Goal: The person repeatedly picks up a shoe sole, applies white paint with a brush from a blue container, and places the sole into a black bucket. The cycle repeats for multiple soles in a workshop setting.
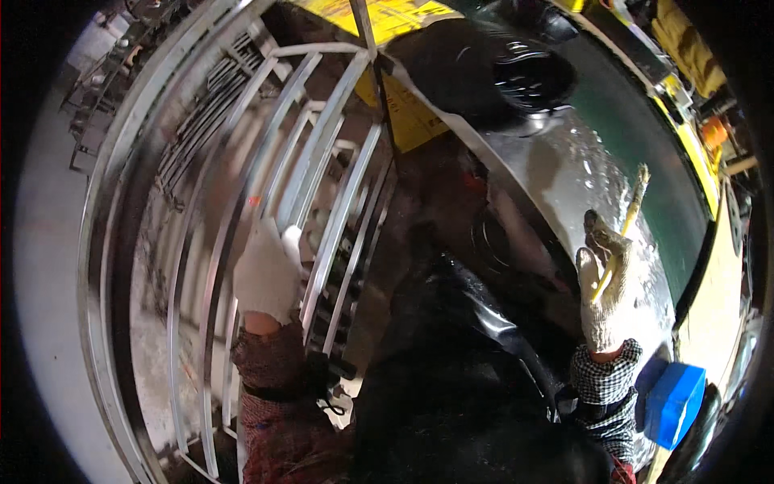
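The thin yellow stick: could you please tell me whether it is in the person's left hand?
No, the gloved right hand holds the thin yellow stick.

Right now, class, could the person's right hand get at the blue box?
Probably yes: the blue box sits beside the checked right sleeve with nothing visible blocking, though the right hand holds a thin yellow stick.

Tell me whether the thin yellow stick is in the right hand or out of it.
In: the thin yellow stick lies partly across the gloved right hand, its upper end rising past the fingers.
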### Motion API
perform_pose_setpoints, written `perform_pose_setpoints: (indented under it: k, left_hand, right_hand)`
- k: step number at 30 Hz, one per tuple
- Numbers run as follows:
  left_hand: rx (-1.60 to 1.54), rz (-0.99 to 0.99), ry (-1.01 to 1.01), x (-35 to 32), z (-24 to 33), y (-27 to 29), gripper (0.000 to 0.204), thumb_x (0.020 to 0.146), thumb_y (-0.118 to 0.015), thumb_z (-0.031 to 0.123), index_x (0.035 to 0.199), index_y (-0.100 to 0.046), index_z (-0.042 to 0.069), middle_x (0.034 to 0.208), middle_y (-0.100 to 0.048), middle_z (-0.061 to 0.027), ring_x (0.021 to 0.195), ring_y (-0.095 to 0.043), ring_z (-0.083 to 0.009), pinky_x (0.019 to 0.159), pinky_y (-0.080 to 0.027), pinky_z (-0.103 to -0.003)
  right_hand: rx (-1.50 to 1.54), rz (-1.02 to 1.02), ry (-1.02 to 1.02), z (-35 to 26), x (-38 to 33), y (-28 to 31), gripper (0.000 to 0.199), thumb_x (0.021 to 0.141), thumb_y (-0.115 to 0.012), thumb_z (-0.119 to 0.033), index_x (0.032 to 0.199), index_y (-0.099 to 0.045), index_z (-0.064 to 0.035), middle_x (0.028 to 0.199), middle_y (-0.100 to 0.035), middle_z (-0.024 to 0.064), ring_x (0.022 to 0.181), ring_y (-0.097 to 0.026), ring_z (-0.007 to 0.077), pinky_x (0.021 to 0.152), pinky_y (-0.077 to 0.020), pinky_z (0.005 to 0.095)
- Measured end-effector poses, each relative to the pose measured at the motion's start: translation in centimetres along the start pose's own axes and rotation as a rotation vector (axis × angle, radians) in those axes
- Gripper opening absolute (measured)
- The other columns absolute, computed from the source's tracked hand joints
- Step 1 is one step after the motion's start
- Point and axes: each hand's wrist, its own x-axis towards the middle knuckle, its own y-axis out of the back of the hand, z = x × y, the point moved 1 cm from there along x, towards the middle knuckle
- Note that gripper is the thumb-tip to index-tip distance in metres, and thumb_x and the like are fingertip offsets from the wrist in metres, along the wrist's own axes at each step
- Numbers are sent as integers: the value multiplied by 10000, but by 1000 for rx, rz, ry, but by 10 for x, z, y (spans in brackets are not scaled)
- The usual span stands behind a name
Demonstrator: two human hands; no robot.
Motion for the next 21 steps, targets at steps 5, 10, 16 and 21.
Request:
perform_pose_setpoints:
  k: [5, 10, 16, 21]
  left_hand:
    - [72, -66, 100, 47, -9, 6, 361, 985, -547, 347, 1202, -518, 60, 999, -683, -271, 918, -656, -481, 785, -503, -577]
    - [-99, 202, 95, 65, -6, -6, 357, 998, -530, 333, 1179, -604, 34, 1054, -689, -221, 971, -668, -418, 855, -527, -472]
    - [-814, 93, -508, 54, 47, -160, 274, 866, -731, 135, 1110, -703, 14, 1061, -716, -177, 1023, -679, -362, 902, -547, -410]
    - [-510, -257, 288, 81, -14, -461, 500, 967, -591, 354, 1338, -555, 21, 1290, -617, -233, 1195, -588, -391, 985, -501, -445]
  right_hand:
    - [-394, 46, 256, 1, 28, -36, 324, 850, -751, -36, 1135, -601, -11, 1175, -705, 217, 1027, -702, 315, 918, -545, 398]
    - [-615, -134, 49, 14, 24, -49, 350, 785, -796, -50, 1086, -617, -54, 1226, -689, 201, 984, -689, 323, 868, -546, 388]
    - [-673, -226, 43, 30, 30, -54, 474, 745, -851, -76, 1147, -601, -45, 1028, -674, 179, 933, -675, 322, 802, -554, 420]
    - [-705, -300, 18, 38, 36, -59, 462, 737, -860, -109, 1123, -614, -46, 994, -671, 172, 898, -671, 322, 774, -550, 424]
